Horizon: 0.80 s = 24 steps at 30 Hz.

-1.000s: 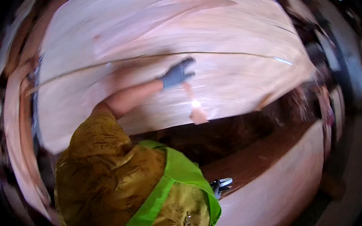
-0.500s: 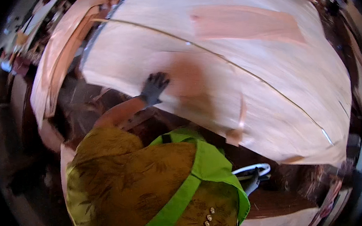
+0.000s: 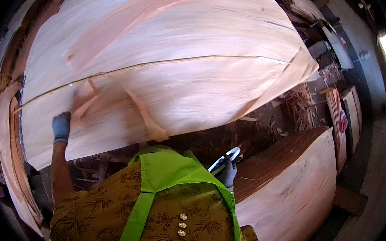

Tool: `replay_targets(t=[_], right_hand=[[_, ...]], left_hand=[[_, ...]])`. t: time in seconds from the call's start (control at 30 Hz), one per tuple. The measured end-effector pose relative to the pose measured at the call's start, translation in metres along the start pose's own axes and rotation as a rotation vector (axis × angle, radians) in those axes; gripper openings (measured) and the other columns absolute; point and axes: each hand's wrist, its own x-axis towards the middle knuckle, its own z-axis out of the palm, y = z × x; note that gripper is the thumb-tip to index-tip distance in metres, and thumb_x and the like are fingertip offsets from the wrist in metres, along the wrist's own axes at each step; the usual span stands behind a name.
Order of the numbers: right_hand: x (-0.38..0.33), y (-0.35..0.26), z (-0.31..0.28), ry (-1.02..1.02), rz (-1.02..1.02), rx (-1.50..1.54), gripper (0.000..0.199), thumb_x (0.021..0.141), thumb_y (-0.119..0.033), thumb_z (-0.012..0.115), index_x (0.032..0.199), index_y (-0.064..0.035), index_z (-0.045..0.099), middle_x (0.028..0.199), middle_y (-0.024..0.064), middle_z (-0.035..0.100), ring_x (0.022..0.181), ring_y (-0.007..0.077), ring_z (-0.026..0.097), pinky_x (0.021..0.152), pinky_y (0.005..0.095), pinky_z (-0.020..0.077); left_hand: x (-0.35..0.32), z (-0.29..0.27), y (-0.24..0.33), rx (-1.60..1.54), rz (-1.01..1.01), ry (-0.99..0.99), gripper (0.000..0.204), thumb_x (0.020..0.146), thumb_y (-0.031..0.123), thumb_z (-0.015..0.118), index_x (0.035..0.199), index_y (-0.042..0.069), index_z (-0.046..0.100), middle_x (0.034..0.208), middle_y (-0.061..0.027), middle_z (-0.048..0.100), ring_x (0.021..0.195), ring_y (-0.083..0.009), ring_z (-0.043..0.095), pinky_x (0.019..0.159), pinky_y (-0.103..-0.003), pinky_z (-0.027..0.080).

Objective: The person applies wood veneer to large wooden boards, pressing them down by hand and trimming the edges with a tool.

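Note:
A broad pale wood veneer sheet [image 3: 190, 93] spreads before me. My left hand [image 3: 62, 126], in a grey glove, is closed above its left part, at the end of a loose piece of veneer [image 3: 85, 102]. That piece is partly blurred, and the fingertips are hidden. Low at my right side, my gloved right hand [image 3: 229, 173] grips a white ring [image 3: 231, 154] that looks like a roll of tape. A long thin stick [image 3: 165, 62] lies across the sheet. Nearer to me is a narrow curled veneer strip [image 3: 142, 110], reaching the near edge.
A pinkish veneer piece [image 3: 120, 26] lies on the far part of the sheet. Its right corner is folded over [image 3: 286, 82]. A thick veneer stack [image 3: 291, 194] stands at my right, with shredded scraps [image 3: 303, 108] beyond. More sheets [image 3: 15, 159] line the left.
My view has swung to the right. My left hand, earlier flat with fingers spread on the sheet, is now closed at the loose piece. The right hand still holds the white ring.

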Motion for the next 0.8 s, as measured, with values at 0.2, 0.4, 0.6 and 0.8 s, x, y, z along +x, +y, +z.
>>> replay_targets(t=[0.2, 0.4, 0.6, 0.8], right_hand=[[0.046, -0.077, -0.067, -0.019, -0.087, 0.226, 0.006, 0.085, -0.015, 0.055, 0.087, -0.0094, 0.052, 0.067, 0.0020, 0.053, 0.060, 0.0120, 0.050, 0.055, 0.0251, 0.0427], [0.085, -0.092, -0.119, 0.120, -0.019, 0.160, 0.019, 0.085, -0.016, 0.052, 0.101, -0.0084, 0.058, 0.078, 0.0029, 0.055, 0.070, 0.0147, 0.051, 0.064, 0.0297, 0.0434], [0.162, -0.110, -0.131, 0.103, 0.087, -0.143, 0.026, 0.085, -0.018, 0.050, 0.106, -0.0056, 0.058, 0.091, 0.0060, 0.058, 0.082, 0.0167, 0.054, 0.071, 0.0320, 0.0448], [0.260, -0.149, -0.108, 0.011, 0.095, -0.275, 0.025, 0.085, -0.017, 0.051, 0.106, -0.0053, 0.058, 0.092, 0.0063, 0.059, 0.082, 0.0169, 0.054, 0.072, 0.0322, 0.0450]], left_hand=[[0.091, -0.226, 0.086, 0.293, 0.107, 0.543, 0.016, 0.076, 0.011, 0.050, 0.077, 0.014, 0.066, 0.079, -0.0070, 0.062, 0.085, -0.0217, 0.057, 0.096, -0.045, 0.033], [0.213, -0.297, 0.170, 0.260, 0.404, 0.761, 0.016, 0.077, 0.012, 0.051, 0.084, 0.012, 0.065, 0.100, -0.0090, 0.060, 0.099, -0.0231, 0.054, 0.098, -0.045, 0.032], [0.155, -0.168, 0.211, -0.168, -0.780, 1.104, 0.052, 0.077, 0.036, 0.060, 0.121, 0.011, 0.048, 0.133, -0.0204, 0.036, 0.125, -0.0349, 0.031, 0.100, -0.048, 0.026], [0.123, -0.047, 0.298, -0.851, -1.611, -0.006, 0.102, 0.064, 0.065, 0.058, 0.139, 0.008, 0.017, 0.141, -0.0221, 0.021, 0.134, -0.0312, 0.015, 0.103, -0.053, 0.016]])
